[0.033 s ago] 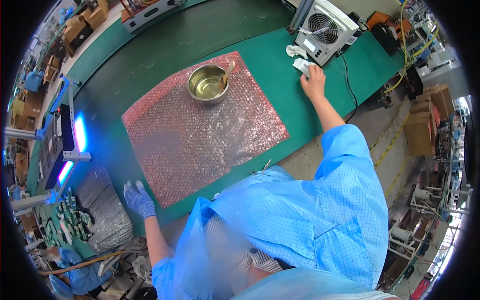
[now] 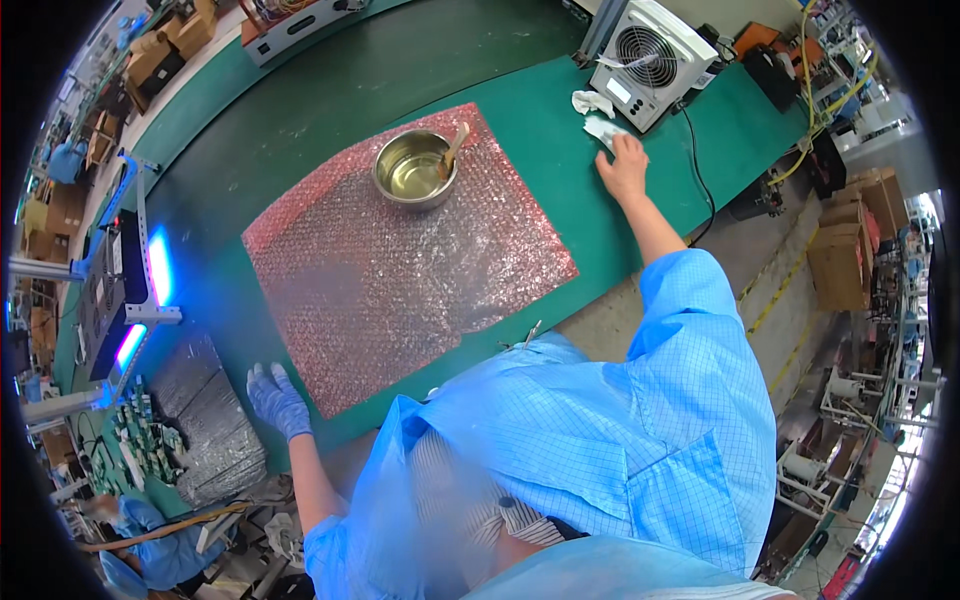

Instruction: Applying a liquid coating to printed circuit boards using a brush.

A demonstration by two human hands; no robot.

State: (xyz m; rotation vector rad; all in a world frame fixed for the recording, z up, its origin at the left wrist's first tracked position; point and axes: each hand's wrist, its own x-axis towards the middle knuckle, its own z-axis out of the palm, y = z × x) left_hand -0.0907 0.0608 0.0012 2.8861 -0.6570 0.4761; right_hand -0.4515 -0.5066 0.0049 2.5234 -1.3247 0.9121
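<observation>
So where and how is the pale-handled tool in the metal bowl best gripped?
Probably by the handle, at its upper end, coming from the right: it slants out across the right rim of the metal bowl, leaving that end exposed toward the right hand.

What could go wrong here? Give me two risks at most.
The metal bowl holds liquid and stands on bubble wrap; if the gloved left hand catches the wrap's nearby edge, liquid might spill. With the right hand at the white wipe, the blue sleeve could snag the black cord nearby.
</observation>
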